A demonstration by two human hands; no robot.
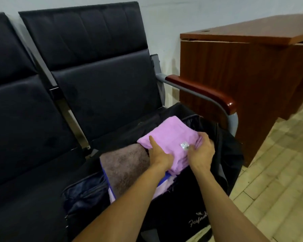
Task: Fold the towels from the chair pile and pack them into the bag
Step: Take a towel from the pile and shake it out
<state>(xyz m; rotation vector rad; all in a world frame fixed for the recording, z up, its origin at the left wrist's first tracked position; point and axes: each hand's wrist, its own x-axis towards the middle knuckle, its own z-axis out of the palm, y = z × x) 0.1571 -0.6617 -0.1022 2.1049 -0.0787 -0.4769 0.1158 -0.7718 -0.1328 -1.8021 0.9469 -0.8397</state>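
Observation:
A folded pink towel (171, 133) sits in the mouth of the open black bag (222, 154) on the right seat. My left hand (158, 152) grips the towel's near left edge, thumb on top. My right hand (199, 151) grips its near right corner, fingers curled over the folds beside a small white tag (184, 145). A folded brown towel (124, 165) lies in the bag to the left, partly under the pink one. Purple and white cloth (162, 186) shows beneath my left wrist.
The black bench (98, 67) has a bare left seat and a wooden armrest (205, 91) right behind the bag. A brown wooden desk (243, 70) stands to the right against the white wall. Tiled floor (278, 172) lies at the right.

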